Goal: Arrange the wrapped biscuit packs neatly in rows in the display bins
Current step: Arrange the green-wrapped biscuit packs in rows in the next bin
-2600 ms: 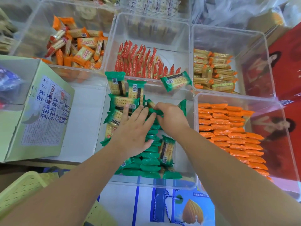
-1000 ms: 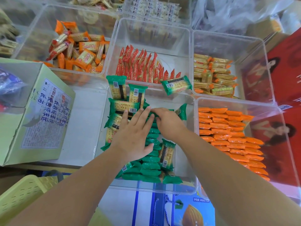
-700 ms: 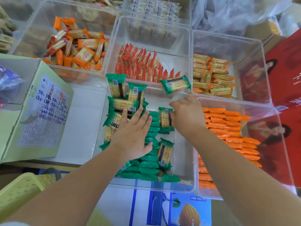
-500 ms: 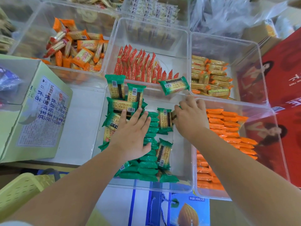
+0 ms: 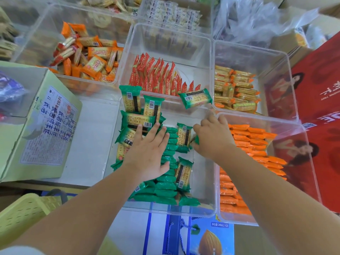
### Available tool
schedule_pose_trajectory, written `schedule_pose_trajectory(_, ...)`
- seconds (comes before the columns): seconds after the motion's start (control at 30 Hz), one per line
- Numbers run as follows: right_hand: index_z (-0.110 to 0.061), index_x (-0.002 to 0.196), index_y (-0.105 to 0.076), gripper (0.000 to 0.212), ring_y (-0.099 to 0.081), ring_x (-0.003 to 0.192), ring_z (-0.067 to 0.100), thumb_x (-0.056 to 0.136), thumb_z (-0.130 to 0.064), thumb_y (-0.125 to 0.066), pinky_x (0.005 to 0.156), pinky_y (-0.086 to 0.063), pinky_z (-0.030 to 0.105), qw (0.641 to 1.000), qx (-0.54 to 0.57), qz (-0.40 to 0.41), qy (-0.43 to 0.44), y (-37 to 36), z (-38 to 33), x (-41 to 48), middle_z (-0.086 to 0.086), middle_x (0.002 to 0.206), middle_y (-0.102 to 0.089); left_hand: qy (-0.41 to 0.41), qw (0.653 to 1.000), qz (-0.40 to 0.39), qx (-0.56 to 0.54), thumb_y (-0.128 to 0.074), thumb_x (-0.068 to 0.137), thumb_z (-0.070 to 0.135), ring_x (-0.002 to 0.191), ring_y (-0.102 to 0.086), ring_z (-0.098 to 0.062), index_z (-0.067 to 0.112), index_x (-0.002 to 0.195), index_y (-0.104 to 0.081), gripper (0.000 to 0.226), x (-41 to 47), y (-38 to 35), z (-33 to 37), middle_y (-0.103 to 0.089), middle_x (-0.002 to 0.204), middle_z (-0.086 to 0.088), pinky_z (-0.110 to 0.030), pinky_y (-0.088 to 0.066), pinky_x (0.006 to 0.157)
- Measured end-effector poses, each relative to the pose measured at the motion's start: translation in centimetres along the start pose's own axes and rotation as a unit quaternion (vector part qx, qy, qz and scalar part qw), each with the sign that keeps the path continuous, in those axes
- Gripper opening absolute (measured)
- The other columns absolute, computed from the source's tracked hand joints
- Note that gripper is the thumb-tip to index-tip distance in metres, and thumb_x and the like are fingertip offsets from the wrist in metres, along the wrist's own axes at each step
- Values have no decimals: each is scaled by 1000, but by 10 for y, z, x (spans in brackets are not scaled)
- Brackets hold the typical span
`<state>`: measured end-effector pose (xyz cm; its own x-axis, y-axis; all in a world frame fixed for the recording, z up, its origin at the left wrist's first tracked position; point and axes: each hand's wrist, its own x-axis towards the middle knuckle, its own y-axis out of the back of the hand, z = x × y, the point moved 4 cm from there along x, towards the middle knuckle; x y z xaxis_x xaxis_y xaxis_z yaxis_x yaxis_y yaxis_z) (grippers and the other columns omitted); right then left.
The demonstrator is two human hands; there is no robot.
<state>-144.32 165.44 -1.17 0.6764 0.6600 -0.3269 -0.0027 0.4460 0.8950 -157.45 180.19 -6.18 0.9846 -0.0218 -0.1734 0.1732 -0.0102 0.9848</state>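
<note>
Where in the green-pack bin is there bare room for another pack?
Bare floor shows on the bin's right side, between the row and the right wall, nearer than the right hand. A smaller strip lies by the far wall. The left is crowded: a heap of packs under the left hand.

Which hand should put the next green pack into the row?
Probably the right hand: it already pinches a green pack right beside the row. The left hand lies flat on the other packs, seemingly steadying them.
</note>
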Motion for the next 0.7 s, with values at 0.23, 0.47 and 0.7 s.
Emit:
schedule_pose_trajectory(0.23,-21,102,-66,42,-56,72,19,86,-59,-59,52,-39,26,944,246,182,-124,35,17,-9,0,91,-61,-5,1000,-4,-3,-25,86,71,153,2,-28,15,158,-23,91,-1,0,0,-15,167,-6,-65,9,115)
schedule_pose_trajectory(0.47,-15,96,-66,38,-62,75,23,94,-53,-61,63,-53,35,927,331,109,-138,26,-17,24,4,88,-66,-5,1000,1,-5,-27,87,71,154,1,-28,14,157,-26,91,-1,0,0,-16,167,-7,-65,8,115)
schedule_pose_trajectory(0.7,-13,108,-68,21,-63,91,31,103,-20,-49,73,-50,36,926,365,55,-80,-1,-40,56,11,102,-69,-7,1000,-7,-6,-28,87,70,153,-1,-28,13,156,-29,90,-1,0,0,-19,166,-8,-66,2,117)
